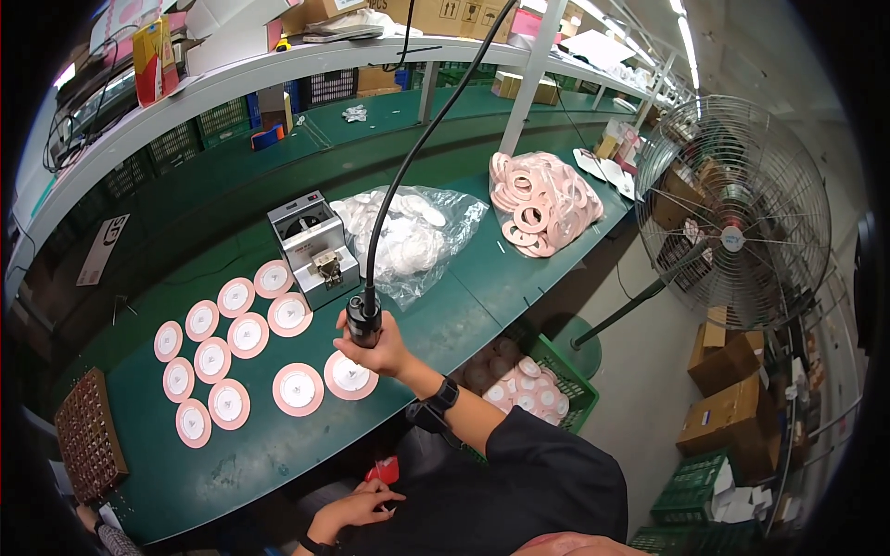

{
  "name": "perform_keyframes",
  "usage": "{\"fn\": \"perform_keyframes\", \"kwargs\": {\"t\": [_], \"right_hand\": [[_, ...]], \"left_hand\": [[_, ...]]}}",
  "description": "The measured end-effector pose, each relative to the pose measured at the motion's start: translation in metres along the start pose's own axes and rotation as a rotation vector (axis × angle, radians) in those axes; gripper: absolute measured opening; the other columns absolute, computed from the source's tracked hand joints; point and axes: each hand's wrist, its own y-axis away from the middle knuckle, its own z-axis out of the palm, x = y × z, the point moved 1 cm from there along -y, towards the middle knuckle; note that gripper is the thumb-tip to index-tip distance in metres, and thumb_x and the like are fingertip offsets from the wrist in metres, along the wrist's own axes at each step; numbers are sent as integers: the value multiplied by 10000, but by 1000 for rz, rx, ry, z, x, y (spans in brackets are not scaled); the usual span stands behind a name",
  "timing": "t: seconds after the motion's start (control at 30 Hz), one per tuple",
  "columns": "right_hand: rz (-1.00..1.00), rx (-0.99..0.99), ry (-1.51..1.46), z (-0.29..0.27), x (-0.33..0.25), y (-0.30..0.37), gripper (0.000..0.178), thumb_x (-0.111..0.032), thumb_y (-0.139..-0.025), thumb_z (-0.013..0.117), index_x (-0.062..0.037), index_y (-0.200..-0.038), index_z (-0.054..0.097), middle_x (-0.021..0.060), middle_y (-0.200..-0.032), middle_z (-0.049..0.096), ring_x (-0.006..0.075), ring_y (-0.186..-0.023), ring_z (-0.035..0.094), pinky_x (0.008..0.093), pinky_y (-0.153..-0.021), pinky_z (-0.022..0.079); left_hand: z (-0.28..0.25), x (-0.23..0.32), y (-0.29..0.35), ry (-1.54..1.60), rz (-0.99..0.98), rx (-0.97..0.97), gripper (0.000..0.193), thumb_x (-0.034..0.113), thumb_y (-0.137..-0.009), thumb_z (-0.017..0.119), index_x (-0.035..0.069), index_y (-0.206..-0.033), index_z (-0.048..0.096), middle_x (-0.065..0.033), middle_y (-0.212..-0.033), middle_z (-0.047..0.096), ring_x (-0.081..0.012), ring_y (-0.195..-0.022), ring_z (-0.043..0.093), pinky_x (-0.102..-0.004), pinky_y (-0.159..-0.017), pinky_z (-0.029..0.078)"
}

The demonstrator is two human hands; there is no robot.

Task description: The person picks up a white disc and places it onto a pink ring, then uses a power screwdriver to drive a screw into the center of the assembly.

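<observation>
My right hand point(378, 354) grips a black power screwdriver point(363, 318) upright above the front of the green bench point(445, 324). Its black cable point(417, 153) arcs up out of view. Just below the tool lies a pink disc with a white centre point(350, 376), with another disc point(298, 389) beside it. Several more such discs point(222, 338) lie in rows to the left. My left hand point(357, 510) rests low over my lap with its fingers apart, holding nothing, close to a small red object point(386, 470).
A grey box-shaped machine point(311, 246) stands behind the discs. A clear bag of white discs point(413, 232) and a bag of pink rings point(542, 199) lie further right. A brown grid tray point(88, 437) sits far left. Green crate of discs point(547, 385), floor fan point(737, 213) and cardboard boxes point(737, 408) stand right.
</observation>
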Motion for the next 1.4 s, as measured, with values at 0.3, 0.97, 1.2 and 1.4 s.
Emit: {"fn": "perform_keyframes", "kwargs": {"t": [0.3, 0.97, 1.2, 1.4], "right_hand": [[44, 16, -15, 0, 5, 5, 263, -78, -825, 805, -23, -998, 614, -47, -725, 555, 38, -644, 485, 236, -596, 400], [57, 62, 33, 1, 2, 3, 290, -122, -811, 828, -39, -997, 621, -40, -755, 571, 52, -678, 503, 248, -625, 424], [45, 37, 15, 10, 5, -5, 235, -19, -842, 773, -12, -1009, 608, -31, -690, 593, 39, -570, 525, 235, -523, 406], [223, 92, -129, 0, -3, -1, 274, -95, -822, 828, -38, -1012, 639, -29, -765, 594, 46, -669, 544, 229, -605, 436]], "left_hand": [[10, 0, 2, -129, -202, -86, 454, 308, -881, 709, 154, -1299, 622, -180, -955, 704, -363, -915, 692, -453, -807, 546], [45, -17, -16, -336, -158, 409, 243, 171, -891, 641, 208, -1123, 705, -106, -992, 726, -333, -893, 711, -449, -752, 561], [48, -21, -42, -467, 21, 683, 283, 166, -889, 616, 199, -1149, 723, -40, -866, 721, -281, -819, 722, -453, -798, 537], [36, -7, -49, -458, -206, 296, 269, 157, -866, 635, 165, -1118, 728, -119, -978, 740, -306, -884, 722, -431, -716, 537]]}}
